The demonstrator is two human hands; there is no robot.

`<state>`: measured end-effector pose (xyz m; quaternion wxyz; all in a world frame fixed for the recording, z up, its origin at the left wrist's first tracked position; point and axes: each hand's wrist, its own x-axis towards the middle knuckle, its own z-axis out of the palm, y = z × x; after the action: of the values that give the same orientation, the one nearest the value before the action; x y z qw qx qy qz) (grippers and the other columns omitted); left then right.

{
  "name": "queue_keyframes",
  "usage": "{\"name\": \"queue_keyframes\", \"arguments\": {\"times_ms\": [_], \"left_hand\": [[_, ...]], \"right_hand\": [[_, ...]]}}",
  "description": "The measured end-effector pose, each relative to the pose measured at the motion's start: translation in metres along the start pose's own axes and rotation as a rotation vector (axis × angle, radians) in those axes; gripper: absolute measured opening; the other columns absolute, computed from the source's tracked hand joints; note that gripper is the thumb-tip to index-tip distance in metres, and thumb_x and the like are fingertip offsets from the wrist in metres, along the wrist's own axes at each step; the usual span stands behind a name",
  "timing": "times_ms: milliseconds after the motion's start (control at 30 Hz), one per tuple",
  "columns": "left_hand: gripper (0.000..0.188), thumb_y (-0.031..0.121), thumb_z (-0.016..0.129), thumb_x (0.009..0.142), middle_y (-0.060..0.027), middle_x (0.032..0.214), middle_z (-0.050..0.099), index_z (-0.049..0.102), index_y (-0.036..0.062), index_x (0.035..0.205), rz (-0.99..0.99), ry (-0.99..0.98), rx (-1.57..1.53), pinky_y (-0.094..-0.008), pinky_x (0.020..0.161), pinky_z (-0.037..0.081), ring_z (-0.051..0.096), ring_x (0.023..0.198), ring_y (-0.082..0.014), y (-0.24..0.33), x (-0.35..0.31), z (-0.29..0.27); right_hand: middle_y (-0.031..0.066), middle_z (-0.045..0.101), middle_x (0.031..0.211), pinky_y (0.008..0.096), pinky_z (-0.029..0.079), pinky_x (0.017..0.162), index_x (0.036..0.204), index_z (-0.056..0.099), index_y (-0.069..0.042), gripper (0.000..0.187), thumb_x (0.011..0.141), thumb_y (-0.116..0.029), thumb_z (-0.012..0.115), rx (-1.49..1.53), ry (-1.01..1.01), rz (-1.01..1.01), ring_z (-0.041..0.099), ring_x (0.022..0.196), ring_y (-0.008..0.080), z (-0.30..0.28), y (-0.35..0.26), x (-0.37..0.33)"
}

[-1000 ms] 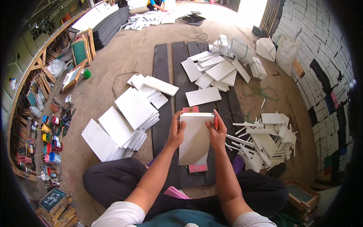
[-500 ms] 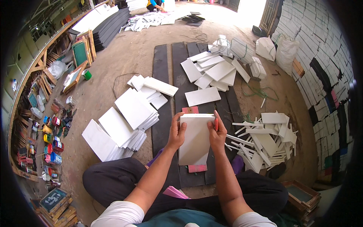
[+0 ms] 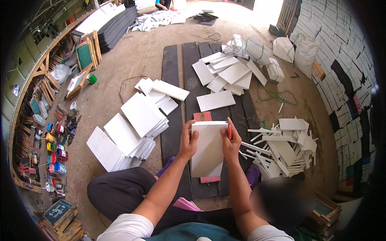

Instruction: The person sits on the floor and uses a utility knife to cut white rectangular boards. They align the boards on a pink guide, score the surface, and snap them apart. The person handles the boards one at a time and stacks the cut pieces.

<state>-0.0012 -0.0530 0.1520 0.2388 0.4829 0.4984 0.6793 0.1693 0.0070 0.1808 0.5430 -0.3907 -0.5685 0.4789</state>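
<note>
Upright between my hands stands a small stack of white rectangular foam boards [image 3: 207, 150], with its long sides running away from me. My left hand [image 3: 187, 140] grips the left edge near the far end, thumb on the top face. My right hand [image 3: 231, 142] clasps the opposite edge and also has a slim red tool [image 3: 230, 131] tucked along its fingers; its kind is not clear. Beneath the boards, a worn pink board [image 3: 210, 179] shows at both ends. Just beyond lies a single white board [image 3: 216, 101].
Dark planks [image 3: 171, 80] lie before me. White board stacks [image 3: 140, 116] are at left, a loose pile [image 3: 233, 74] ahead, offcuts [image 3: 285, 146] at right. Paint cans [image 3: 60, 154] line the far left. A blurred person's head [image 3: 285, 201] is close at lower right; another person [image 3: 163, 5] is far back.
A blurred head has come into view at the lower right, over my right knee. My hands and the boards between them have barely moved.
</note>
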Motion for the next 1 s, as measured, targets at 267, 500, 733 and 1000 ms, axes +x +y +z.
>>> {"name": "queue_keyframes", "arguments": {"times_ms": [267,500,733,1000], "left_hand": [[0.050,0.033,0.062,0.108,-0.0014,0.093,0.063,0.045,0.0074,0.148,-0.019,0.055,-0.053,-0.0243,0.074,0.044,0.053,0.081,-0.0072,0.001,-0.001,0.005],[0.036,0.030,0.075,0.100,-0.0062,0.106,0.072,0.065,-0.0001,0.117,-0.272,0.027,0.009,-0.0298,0.086,0.051,0.064,0.097,-0.0123,-0.037,-0.009,-0.003],[0.041,0.033,0.071,0.102,-0.0101,0.112,0.071,0.065,-0.0025,0.120,-0.539,0.529,-0.071,-0.0355,0.090,0.052,0.066,0.101,-0.0180,-0.106,-0.031,-0.045],[0.040,0.027,0.070,0.102,-0.0157,0.118,0.072,0.064,-0.0055,0.124,-0.651,0.879,-0.051,-0.0378,0.090,0.056,0.070,0.104,-0.0240,-0.134,-0.060,-0.038]], "right_hand": [[0.0012,0.069,0.116,0.0217,0.048,0.089,0.149,0.058,-0.002,0.048,0.102,-0.010,0.070,-0.028,0.038,0.019,0.058,0.098,0.0062,0.004,-0.002,-0.001],[0.0115,0.078,0.110,0.0290,0.053,0.088,0.146,0.062,-0.011,0.053,0.096,-0.021,0.076,-0.170,0.094,0.075,0.070,0.097,0.0128,0.007,0.035,-0.006],[0.0031,0.076,0.090,0.0290,0.052,0.073,0.109,0.076,0.000,0.041,0.084,-0.029,0.089,-0.529,-0.377,0.544,0.068,0.080,0.0129,-0.019,0.077,-0.027],[0.0058,0.072,0.081,0.0326,0.053,0.070,0.098,0.074,0.003,0.038,0.078,-0.023,0.093,-0.241,0.002,0.594,0.067,0.073,0.0163,-0.042,0.153,-0.056]]}}
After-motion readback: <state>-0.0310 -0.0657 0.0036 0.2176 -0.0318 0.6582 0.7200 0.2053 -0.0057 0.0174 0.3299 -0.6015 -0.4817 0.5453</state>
